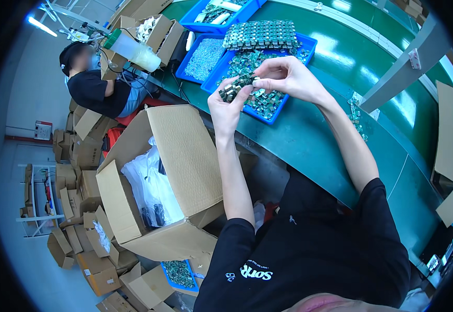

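Observation:
Above the blue tray (269,121), both of my hands hold a short strip of small green circuit boards (235,88). My left hand (227,107) grips the strip's left part between thumb and fingers. At the strip's right end, the thumb and fingertips of my right hand (292,79) pinch it. Many loose small circuit boards (268,104) fill the tray below. A stack of larger circuit board panels (260,35) lies across the tray's far side.
Left of the tray, another blue tray (183,73) holds small clear parts. A large open carton (187,156) with white plastic bags stands left of the green table (289,140). A metal post (400,67) rises at right. Another person (93,93) sits far left.

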Available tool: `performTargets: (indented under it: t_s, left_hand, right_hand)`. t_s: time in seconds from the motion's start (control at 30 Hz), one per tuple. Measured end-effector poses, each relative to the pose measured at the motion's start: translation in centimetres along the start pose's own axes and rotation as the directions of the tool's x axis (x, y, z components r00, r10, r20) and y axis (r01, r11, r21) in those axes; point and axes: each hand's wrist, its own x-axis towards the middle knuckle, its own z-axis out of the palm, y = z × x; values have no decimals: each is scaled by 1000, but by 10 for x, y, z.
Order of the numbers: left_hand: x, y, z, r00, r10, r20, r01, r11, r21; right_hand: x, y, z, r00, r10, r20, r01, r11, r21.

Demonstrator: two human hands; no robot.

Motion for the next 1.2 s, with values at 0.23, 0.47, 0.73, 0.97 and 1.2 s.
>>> performTargets:
  t_s: [0.23, 0.47, 0.73, 0.97, 1.2]
  left_hand:
    - [2, 5, 1, 1000, 2, 2, -2, 1000, 14]
    - [-1, 12, 3, 996, -23, -84, 31, 995, 99]
    - [-2, 9, 5, 999, 8, -53, 1, 986, 168]
    - [-1, 3, 21, 938, 306, -165, -201, 865, 460]
    - [-1, 9, 29, 875, 460, -155, -292, 754, 588]
  right_hand:
    - [-2, -3, 1, 1000, -2, -3, 2, 997, 72]
    - [0, -2, 5, 999, 48, -12, -47, 996, 79]
    - [-2, -7, 15, 976, -111, -186, 64, 967, -245]
    - [-1, -1, 25, 920, -258, -294, 151, 928, -341]
    - [-2, -3, 30, 888, -310, -340, 166, 906, -390]
